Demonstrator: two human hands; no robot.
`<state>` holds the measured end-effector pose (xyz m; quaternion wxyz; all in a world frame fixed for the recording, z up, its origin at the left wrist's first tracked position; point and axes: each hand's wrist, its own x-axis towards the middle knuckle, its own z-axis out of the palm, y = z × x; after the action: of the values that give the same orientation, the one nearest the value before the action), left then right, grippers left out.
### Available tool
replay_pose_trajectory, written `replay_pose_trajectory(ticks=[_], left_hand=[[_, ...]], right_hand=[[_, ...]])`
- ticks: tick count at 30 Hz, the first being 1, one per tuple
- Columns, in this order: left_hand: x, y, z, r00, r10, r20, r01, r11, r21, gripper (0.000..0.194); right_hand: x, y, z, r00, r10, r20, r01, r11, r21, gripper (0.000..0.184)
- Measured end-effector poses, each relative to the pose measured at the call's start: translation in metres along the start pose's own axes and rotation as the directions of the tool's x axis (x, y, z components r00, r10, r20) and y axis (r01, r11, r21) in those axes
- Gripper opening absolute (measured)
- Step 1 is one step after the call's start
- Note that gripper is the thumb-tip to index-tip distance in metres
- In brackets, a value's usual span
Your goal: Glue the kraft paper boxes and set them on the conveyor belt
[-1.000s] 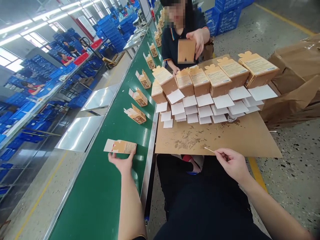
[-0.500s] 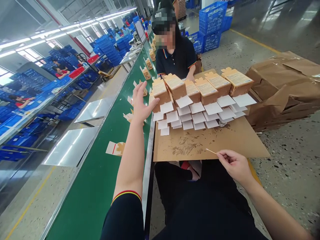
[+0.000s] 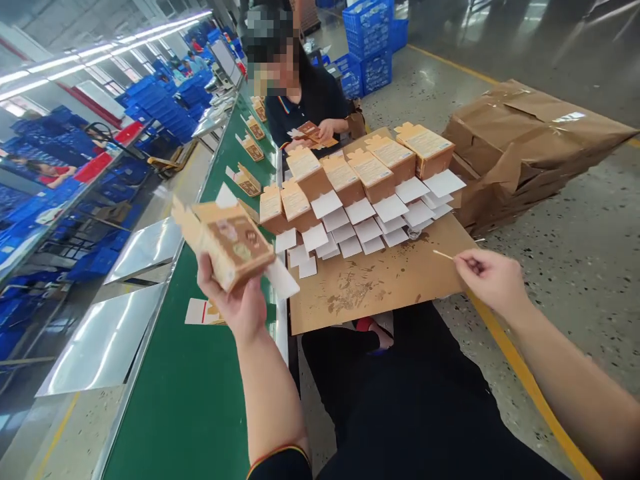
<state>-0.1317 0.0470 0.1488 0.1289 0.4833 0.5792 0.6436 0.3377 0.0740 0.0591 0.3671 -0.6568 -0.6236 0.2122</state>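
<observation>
1. Carton (image 3: 230, 240) is sitting in the left hand (image 3: 240, 307), which is holding it from below with fingers and thumb curled around its lower part. It is hanging tilted above the green belt (image 3: 185, 400), near the belt's right edge, its end flaps standing open and partly blurring.
2. For a good hold, the grip is probably wanting to be firm but light, since thin board is likely denting under hard pressure; a steady wrist would be keeping the printed face readable and the loose flaps unbent.
3. One white flap (image 3: 283, 277) is jutting over the left edge of the cardboard sheet (image 3: 400, 280), so some clearance there seems wise.
4. The right hand (image 3: 493, 277) is pinching a thin stick (image 3: 443, 254) over the sheet's right edge, well apart from the carton; its pale tip is best being kept off the stained surface.
5. Another carton (image 3: 197, 311) is lying on the belt between its two edges, partly hiding behind the left hand.
6. Stacked cartons (image 3: 370, 177) are covering the sheet's far part, white flaps facing the wearer.
7. Beyond the sheet's far edge, a co-worker (image 3: 310, 93) is handling a flat brown piece (image 3: 315, 135).
</observation>
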Motion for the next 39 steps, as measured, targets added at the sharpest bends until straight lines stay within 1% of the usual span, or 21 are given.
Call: replay_pose_trajectory(ticks=[1, 2, 4, 5, 7, 10, 13, 16, 18, 20, 22, 23, 24, 26, 28, 29, 31, 33, 36, 39], left_hand=[[-0.019, 0.000, -0.004, 0.998, -0.058, 0.028, 0.061, 0.994, -0.086, 0.092], [-0.037, -0.002, -0.006, 0.992, -0.105, 0.068, 0.114, 0.980, -0.160, 0.083], [-0.071, -0.010, -0.005, 0.967, -0.213, 0.136, 0.244, 0.932, -0.270, 0.071], [-0.087, -0.015, -0.002, 0.947, -0.278, 0.160, 0.316, 0.896, -0.311, 0.070], [-0.117, -0.025, 0.003, 0.896, -0.395, 0.204, 0.444, 0.816, -0.371, 0.078], [-0.152, -0.037, 0.012, 0.826, -0.496, 0.267, 0.563, 0.708, -0.427, 0.084], [-0.173, -0.046, 0.018, 0.789, -0.536, 0.299, 0.613, 0.653, -0.445, 0.083], [-0.179, -0.052, 0.020, 0.755, -0.565, 0.333, 0.654, 0.616, -0.440, 0.083], [-0.177, -0.054, 0.020, 0.748, -0.565, 0.348, 0.663, 0.612, -0.432, 0.084], [-0.173, -0.054, 0.022, 0.762, -0.550, 0.342, 0.648, 0.636, -0.419, 0.086], [-0.168, -0.053, 0.026, 0.783, -0.539, 0.312, 0.622, 0.676, -0.395, 0.091], [-0.167, -0.054, 0.029, 0.798, -0.533, 0.281, 0.603, 0.700, -0.383, 0.094], [-0.165, -0.055, 0.033, 0.817, -0.524, 0.240, 0.576, 0.729, -0.371, 0.098], [-0.162, -0.059, 0.043, 0.858, -0.492, 0.150, 0.512, 0.785, -0.349, 0.107], [-0.160, -0.065, 0.052, 0.877, -0.469, 0.104, 0.476, 0.819, -0.321, 0.109], [-0.159, -0.068, 0.055, 0.876, -0.470, 0.108, 0.480, 0.824, -0.302, 0.107], [-0.158, -0.075, 0.058, 0.860, -0.489, 0.142, 0.509, 0.820, -0.259, 0.102], [-0.158, -0.080, 0.059, 0.846, -0.508, 0.161, 0.532, 0.816, -0.227, 0.097], [-0.158, -0.084, 0.057, 0.839, -0.521, 0.157, 0.544, 0.812, -0.210, 0.095], [-0.159, -0.084, 0.058, 0.833, -0.530, 0.160, 0.553, 0.809, -0.200, 0.100]], right_hand=[[0.015, -0.004, -0.001, 0.999, -0.031, 0.041, 0.033, 0.998, -0.059, 0.018], [0.029, -0.008, 0.000, 0.994, -0.062, 0.093, 0.073, 0.990, -0.119, 0.020], [0.058, -0.014, 0.005, 0.975, -0.115, 0.191, 0.160, 0.957, -0.240, 0.030], [0.070, -0.016, 0.009, 0.964, -0.138, 0.229, 0.203, 0.934, -0.294, 0.032], [0.089, -0.019, 0.021, 0.942, -0.177, 0.284, 0.277, 0.888, -0.366, 0.034], [0.105, -0.020, 0.037, 0.910, -0.217, 0.353, 0.356, 0.846, -0.397, 0.030], [0.110, -0.023, 0.048, 0.879, -0.224, 0.421, 0.417, 0.790, -0.450, 0.025], [0.111, -0.026, 0.050, 0.862, -0.222, 0.456, 0.445, 0.762, -0.470, 0.024], [0.111, -0.028, 0.047, 0.861, -0.224, 0.456, 0.447, 0.760, -0.471, 0.026], [0.110, -0.027, 0.039, 0.864, -0.226, 0.449, 0.446, 0.757, -0.478, 0.027], [0.101, -0.023, 0.030, 0.883, -0.248, 0.398, 0.426, 0.779, -0.460, 0.029], [0.093, -0.022, 0.027, 0.896, -0.269, 0.354, 0.410, 0.807, -0.425, 0.029], [0.083, -0.021, 0.025, 0.907, -0.291, 0.303, 0.393, 0.845, -0.364, 0.028], [0.053, -0.022, 0.028, 0.917, -0.327, 0.228, 0.368, 0.915, -0.166, 0.025], [0.017, -0.029, 0.041, 0.907, -0.350, 0.236, 0.347, 0.936, 0.052, 0.022], [-0.001, -0.034, 0.052, 0.897, -0.359, 0.258, 0.335, 0.933, 0.132, 0.023], [-0.034, -0.044, 0.077, 0.881, -0.368, 0.297, 0.311, 0.924, 0.224, 0.027], [-0.054, -0.052, 0.103, 0.862, -0.379, 0.338, 0.298, 0.916, 0.267, 0.029], [-0.063, -0.054, 0.130, 0.834, -0.405, 0.374, 0.327, 0.910, 0.255, 0.032], [-0.059, -0.048, 0.143, 0.806, -0.440, 0.395, 0.389, 0.898, 0.206, 0.033]])
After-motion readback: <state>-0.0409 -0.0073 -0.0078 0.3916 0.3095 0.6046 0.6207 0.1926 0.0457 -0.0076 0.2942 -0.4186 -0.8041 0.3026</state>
